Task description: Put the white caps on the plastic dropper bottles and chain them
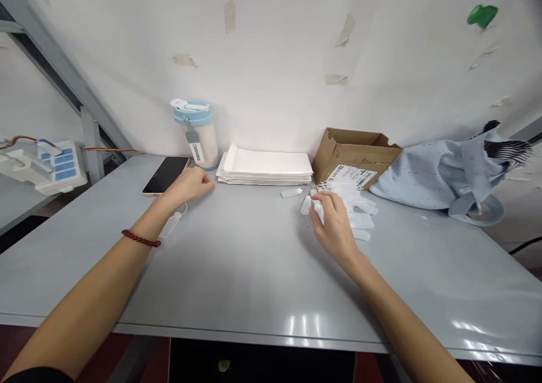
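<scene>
My left hand [192,183] is curled closed over the table beside a smartphone [166,175], and nothing shows in its fingers. Under that forearm, partly covered, lies a small translucent white piece with a thin loop [171,224]. On the other side, my right hand [334,222] has thumb and index finger brought together at a small translucent white plastic piece [306,205]. That piece is at the left edge of a loose pile of similar flat pieces [359,220], which the hand partly hides. One more such piece [291,193] lies apart, left of the pile.
A stack of white envelopes [266,166] lies against the wall, with a blue-lidded tumbler [199,137] left of it. Behind the pile stands an open cardboard box [355,157]. A light blue cloth bag [427,174] slumps at right. White equipment with blue labels [63,166] sits far left.
</scene>
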Demonstrator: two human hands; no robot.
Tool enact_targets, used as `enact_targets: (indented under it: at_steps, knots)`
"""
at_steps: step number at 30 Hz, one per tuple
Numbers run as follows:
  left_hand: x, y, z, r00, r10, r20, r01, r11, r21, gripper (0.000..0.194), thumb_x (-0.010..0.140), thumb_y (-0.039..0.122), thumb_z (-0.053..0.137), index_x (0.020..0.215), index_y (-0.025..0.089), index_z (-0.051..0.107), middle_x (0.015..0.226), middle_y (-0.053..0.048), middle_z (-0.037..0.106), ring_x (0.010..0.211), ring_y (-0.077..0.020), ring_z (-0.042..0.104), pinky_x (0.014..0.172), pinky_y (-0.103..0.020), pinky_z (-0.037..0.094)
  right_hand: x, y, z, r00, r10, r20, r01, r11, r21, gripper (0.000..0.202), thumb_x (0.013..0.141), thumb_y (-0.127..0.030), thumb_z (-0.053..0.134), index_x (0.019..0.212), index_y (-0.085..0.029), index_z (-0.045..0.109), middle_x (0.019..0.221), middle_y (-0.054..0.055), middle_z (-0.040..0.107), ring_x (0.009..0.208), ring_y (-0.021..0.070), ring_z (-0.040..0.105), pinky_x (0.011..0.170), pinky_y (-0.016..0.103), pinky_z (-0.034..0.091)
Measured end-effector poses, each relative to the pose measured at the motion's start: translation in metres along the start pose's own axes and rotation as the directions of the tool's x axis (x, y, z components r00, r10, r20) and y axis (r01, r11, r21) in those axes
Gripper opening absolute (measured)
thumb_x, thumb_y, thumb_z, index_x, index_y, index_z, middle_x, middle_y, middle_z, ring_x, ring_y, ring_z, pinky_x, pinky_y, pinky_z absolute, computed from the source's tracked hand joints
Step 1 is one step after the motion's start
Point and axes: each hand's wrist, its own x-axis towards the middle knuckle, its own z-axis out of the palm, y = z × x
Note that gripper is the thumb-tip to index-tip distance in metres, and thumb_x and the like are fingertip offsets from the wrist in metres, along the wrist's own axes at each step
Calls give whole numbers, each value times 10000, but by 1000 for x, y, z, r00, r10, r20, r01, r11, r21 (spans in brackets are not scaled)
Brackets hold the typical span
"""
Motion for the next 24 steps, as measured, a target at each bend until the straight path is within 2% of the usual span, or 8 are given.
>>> enact_targets:
  at_steps: [5, 10, 14, 17, 19, 21, 24]
  knots:
    - [-19, -6, -24, 998, -1, 66, -2, 998, 56, 231, 668, 400, 569, 655, 185, 651, 696, -49, 682, 699, -232, 616, 607, -270, 413, -8, -10, 11, 994, -58, 88, 55, 998, 35, 194, 875, -147, 438, 1059, -171, 494, 1070, 155, 548, 1059, 295, 522, 842, 461, 459]
    - [-34, -13, -40, 991, -32, 131, 44, 995, -94, 293, 677, 442, 596, 794, 182, 666, 747, -40, 693, 737, -213, 627, 667, -274, 462, -10, -34, 31, 951, -158, 264, 128, 984, 127, 190, 887, -150, 445, 1070, -154, 494, 1091, 160, 554, 1028, 279, 533, 845, 442, 456]
    - [-36, -18, -39, 994, -27, 103, 42, 989, -141, 311, 674, 424, 615, 847, 171, 666, 802, -39, 705, 787, -219, 636, 713, -285, 480, 7, -79, 53, 866, -265, 424, 185, 957, 222, 198, 919, -214, 445, 1091, -130, 500, 1099, 160, 572, 1026, 264, 545, 861, 427, 446]
    - [-33, -22, -35, 999, 6, 50, 3, 983, -184, 305, 677, 404, 614, 860, 166, 668, 856, -47, 715, 823, -225, 650, 737, -285, 491, 27, -123, 76, 812, -278, 513, 159, 951, 264, 276, 931, -304, 451, 1121, -110, 500, 1094, 155, 571, 996, 255, 559, 866, 423, 440]
    - [-31, -24, -34, 1000, 5, -3, -6, 979, -202, 291, 680, 395, 610, 852, 167, 667, 844, -45, 715, 818, -222, 654, 724, -277, 498, 38, -150, 92, 799, -283, 531, 127, 942, 311, 403, 895, -412, 503, 1135, -89, 498, 1073, 161, 554, 1014, 265, 539, 846, 410, 451]
    - [-31, -26, -35, 998, -9, -65, -5, 978, -210, 272, 687, 378, 602, 841, 164, 668, 810, -43, 710, 797, -215, 653, 702, -270, 501, 45, -171, 107, 808, -271, 523, 100, 938, 332, 602, 800, -537, 585, 1153, -59, 487, 1090, 181, 517, 1031, 289, 509, 839, 413, 457]
    - [-30, -28, -37, 988, -37, -152, 2, 974, -225, 251, 696, 344, 588, 834, 150, 671, 766, -46, 701, 762, -204, 645, 676, -268, 499, 49, -191, 124, 821, -259, 509, 86, 938, 337, 734, 693, -650, 624, 1089, -40, 522, 1065, 182, 491, 1014, 303, 482, 834, 416, 456]
